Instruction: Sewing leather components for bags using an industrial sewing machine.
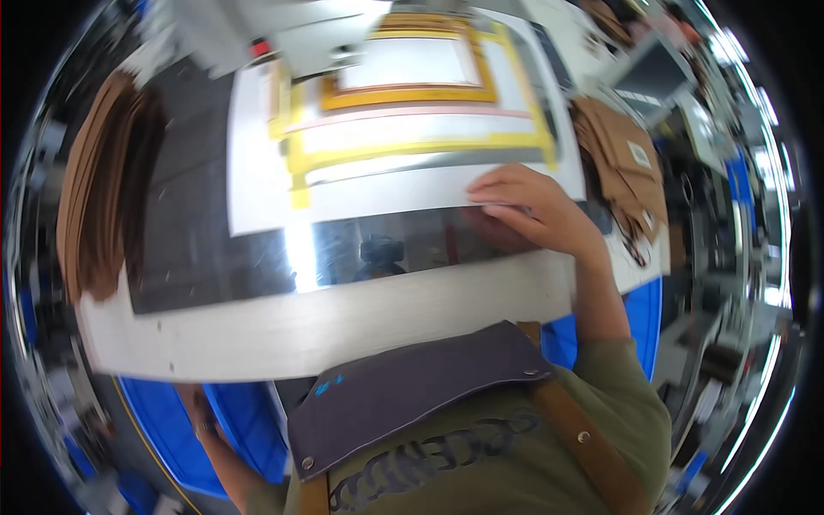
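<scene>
My right hand point(536, 206) is over the near right edge of a white sheet point(395, 196) on the glossy dark tabletop panel point(403, 245). Its thumb and fingers are curled together around what may be a thin, narrow piece, too blurred to name. Beyond that hand, an amber-yellow rectangular frame point(412, 98) and strips of yellow tape point(421, 148) lie on the sheet. Low at the left, my left hand point(199, 412) hangs beside the table at a blue bin point(163, 429); its fingers are dark and unclear.
A white machine head point(292, 34) overhangs the sheet at the far side. Brown fabric pieces are stacked on the left point(103, 189) and on the right point(622, 159). Another blue bin point(644, 326) sits below the table at right. The pale table edge point(369, 322) runs before my apron.
</scene>
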